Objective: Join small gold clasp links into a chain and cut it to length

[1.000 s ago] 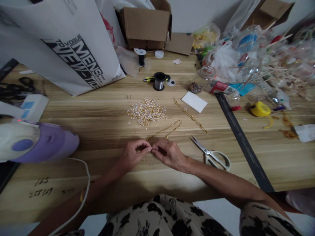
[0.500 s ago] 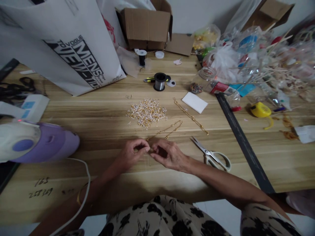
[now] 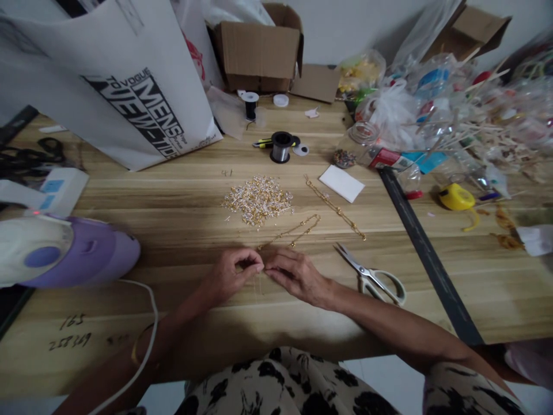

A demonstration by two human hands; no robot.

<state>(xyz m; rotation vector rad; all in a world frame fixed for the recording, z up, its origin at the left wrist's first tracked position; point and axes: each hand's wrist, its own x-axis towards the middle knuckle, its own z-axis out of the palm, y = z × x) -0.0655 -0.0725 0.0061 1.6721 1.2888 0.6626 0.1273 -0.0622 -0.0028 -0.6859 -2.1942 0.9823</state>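
Observation:
My left hand (image 3: 235,274) is closed, thumb and index finger pinched together at the tips. A faint thin thread (image 3: 254,283) hangs below those fingertips. Close against it, my right hand (image 3: 300,275) is also in a pinch, its fingers bent over the thumb; whatever lies between them is too small to make out. Just beyond my hands is a gold chain with beads (image 3: 298,229), one end near my left fingers. A second gold beaded chain (image 3: 334,206) lies farther right. Behind them sits a loose heap of small gold and clear beads (image 3: 259,199).
Scissors (image 3: 371,274) lie right of my right hand. A purple-and-white device (image 3: 82,251) with a white cable (image 3: 153,311) stands left. A wire spool (image 3: 281,147), a white card (image 3: 341,183), a paper bag (image 3: 142,86) and a yellow tape measure (image 3: 457,197) surround the workspace.
My right hand's fingers have closed down toward the thumb, narrowing the gap between them. My left hand stays nearly in place. The view has shifted very slightly.

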